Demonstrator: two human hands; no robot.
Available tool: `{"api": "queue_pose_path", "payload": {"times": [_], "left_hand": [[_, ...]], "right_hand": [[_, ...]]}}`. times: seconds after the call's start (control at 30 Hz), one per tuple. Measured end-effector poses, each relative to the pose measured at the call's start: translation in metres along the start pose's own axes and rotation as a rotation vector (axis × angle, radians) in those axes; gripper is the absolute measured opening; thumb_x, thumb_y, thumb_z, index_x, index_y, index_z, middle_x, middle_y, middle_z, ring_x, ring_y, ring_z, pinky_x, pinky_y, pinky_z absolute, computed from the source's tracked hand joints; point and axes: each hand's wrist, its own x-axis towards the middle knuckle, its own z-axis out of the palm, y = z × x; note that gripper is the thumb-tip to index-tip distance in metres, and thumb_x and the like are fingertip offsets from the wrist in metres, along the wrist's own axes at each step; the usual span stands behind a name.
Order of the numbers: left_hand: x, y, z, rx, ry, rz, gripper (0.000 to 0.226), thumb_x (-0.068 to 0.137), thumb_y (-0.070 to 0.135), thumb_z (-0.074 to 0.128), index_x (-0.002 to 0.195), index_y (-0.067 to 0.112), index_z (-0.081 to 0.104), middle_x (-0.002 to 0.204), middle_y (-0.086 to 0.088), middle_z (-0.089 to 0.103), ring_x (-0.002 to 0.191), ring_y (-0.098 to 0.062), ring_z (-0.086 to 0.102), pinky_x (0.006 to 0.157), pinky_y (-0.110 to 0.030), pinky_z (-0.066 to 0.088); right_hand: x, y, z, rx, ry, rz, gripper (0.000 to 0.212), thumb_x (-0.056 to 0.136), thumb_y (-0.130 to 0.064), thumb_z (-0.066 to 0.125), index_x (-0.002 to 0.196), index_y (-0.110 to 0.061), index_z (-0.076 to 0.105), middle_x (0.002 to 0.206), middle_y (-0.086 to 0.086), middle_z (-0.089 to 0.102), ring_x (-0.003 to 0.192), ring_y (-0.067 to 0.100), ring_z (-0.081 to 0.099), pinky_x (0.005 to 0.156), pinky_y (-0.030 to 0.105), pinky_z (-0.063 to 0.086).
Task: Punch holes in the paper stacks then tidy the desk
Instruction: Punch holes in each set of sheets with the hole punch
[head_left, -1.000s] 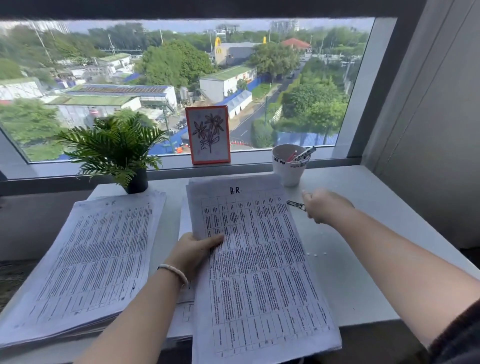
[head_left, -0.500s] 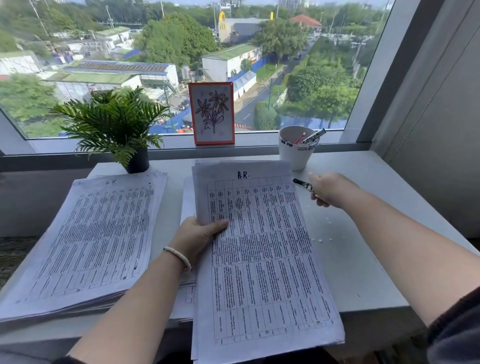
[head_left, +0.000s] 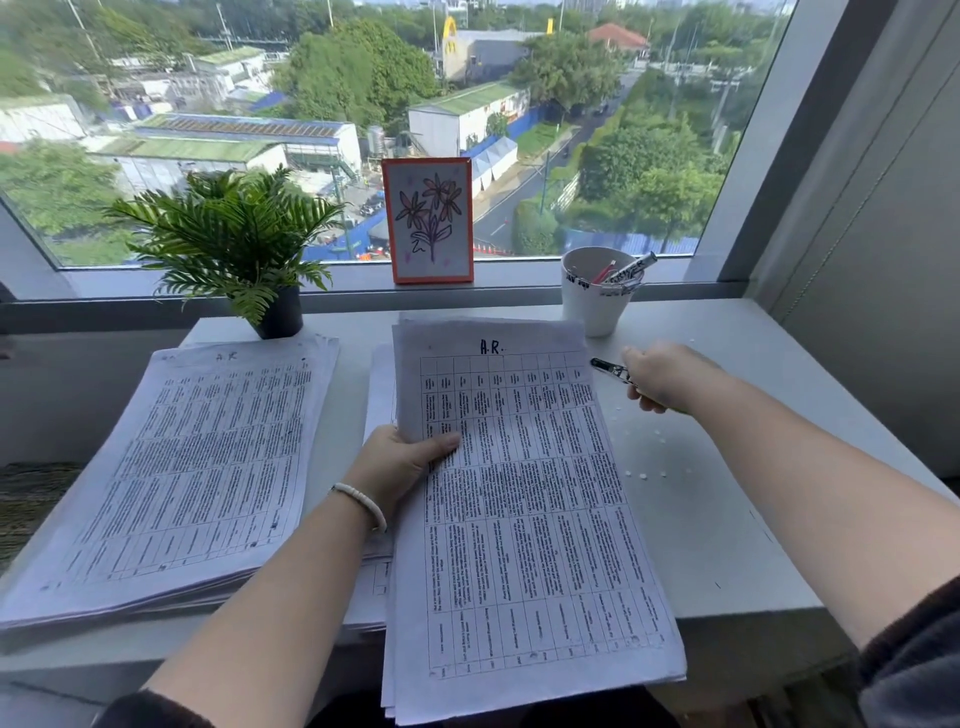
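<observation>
While your left hand (head_left: 404, 457) pinches the left edge of the middle paper stack (head_left: 524, 514), your right hand (head_left: 662, 376) curls round the hole punch (head_left: 610, 369) beside the white cup (head_left: 597, 299); another stack (head_left: 182, 478) lies left on the desk (head_left: 727, 519)

White gridded paper stack (head_left: 524, 519), orange-framed flower picture (head_left: 428, 221), black plant pot (head_left: 280, 316)

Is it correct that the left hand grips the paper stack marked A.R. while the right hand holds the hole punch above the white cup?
Not quite. In the head view the right hand holds the hole punch low over the desk, beside the stack's upper right corner and nearer than the white cup, not above it. The left hand does grip the paper stack marked A.R.
</observation>
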Motion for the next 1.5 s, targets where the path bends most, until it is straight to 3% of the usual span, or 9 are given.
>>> {"api": "queue_pose_path", "payload": {"times": [0.3, 0.53, 0.7, 0.97, 1.13, 1.3, 1.5], "left_hand": [[-0.002, 0.003, 0.000, -0.006, -0.013, -0.004, 0.016, 0.079, 0.001, 0.071, 0.095, 0.002, 0.068, 0.090, -0.015, 0.074, 0.078, -0.027, 0.071, 0.072, -0.038, 0.060], [-0.006, 0.006, 0.000, -0.012, -0.043, -0.029, 0.012, 0.080, 0.000, 0.070, 0.092, 0.002, 0.068, 0.083, -0.013, 0.074, 0.071, -0.024, 0.071, 0.063, -0.032, 0.059], [-0.006, 0.006, 0.000, -0.036, -0.041, -0.035, 0.016, 0.080, 0.001, 0.069, 0.096, 0.000, 0.067, 0.091, -0.018, 0.072, 0.077, -0.029, 0.070, 0.068, -0.036, 0.060], [-0.006, 0.006, 0.000, -0.039, -0.046, -0.026, 0.019, 0.081, -0.001, 0.068, 0.100, -0.002, 0.066, 0.091, -0.018, 0.073, 0.078, -0.028, 0.071, 0.067, -0.034, 0.060], [-0.004, 0.008, -0.001, 0.035, -0.049, -0.053, 0.022, 0.078, 0.001, 0.071, 0.100, 0.000, 0.067, 0.100, -0.022, 0.070, 0.090, -0.036, 0.068, 0.080, -0.041, 0.058], [-0.003, 0.011, 0.002, 0.098, -0.062, -0.074, 0.023, 0.076, 0.002, 0.073, 0.098, 0.001, 0.067, 0.102, -0.022, 0.070, 0.098, -0.038, 0.067, 0.087, -0.044, 0.054], [-0.002, 0.012, 0.002, 0.121, -0.083, -0.124, 0.028, 0.075, 0.001, 0.073, 0.102, -0.002, 0.065, 0.105, -0.024, 0.069, 0.102, -0.039, 0.065, 0.094, -0.050, 0.050]], "right_hand": [[-0.005, -0.006, 0.004, 0.098, -0.050, 0.052, 0.059, 0.100, -0.040, 0.024, 0.080, -0.002, 0.065, 0.074, 0.015, 0.066, 0.059, 0.024, 0.054, 0.055, 0.027, 0.036], [-0.004, -0.013, 0.011, 0.174, -0.058, 0.036, 0.063, 0.101, -0.041, 0.023, 0.077, 0.001, 0.063, 0.064, 0.015, 0.061, 0.056, 0.026, 0.053, 0.059, 0.030, 0.041], [-0.003, -0.009, 0.013, 0.219, -0.064, 0.036, 0.064, 0.100, -0.041, 0.023, 0.071, 0.001, 0.062, 0.060, 0.016, 0.059, 0.055, 0.027, 0.053, 0.064, 0.035, 0.045], [-0.010, -0.005, 0.018, 0.180, -0.096, 0.044, 0.057, 0.098, -0.034, 0.023, 0.067, -0.002, 0.058, 0.059, 0.015, 0.057, 0.053, 0.026, 0.052, 0.063, 0.034, 0.039], [-0.014, 0.000, 0.025, 0.192, -0.104, 0.070, 0.055, 0.099, -0.029, 0.024, 0.063, -0.002, 0.055, 0.057, 0.016, 0.053, 0.050, 0.025, 0.046, 0.053, 0.030, 0.038], [-0.024, 0.002, 0.025, 0.181, -0.099, 0.124, 0.047, 0.094, -0.024, 0.026, 0.064, -0.003, 0.057, 0.057, 0.016, 0.056, 0.054, 0.029, 0.051, 0.060, 0.033, 0.042], [-0.031, 0.002, 0.019, -0.080, -0.044, 0.100, 0.041, 0.093, -0.020, 0.032, 0.071, -0.009, 0.063, 0.067, 0.011, 0.066, 0.058, 0.026, 0.061, 0.063, 0.027, 0.043]]}}
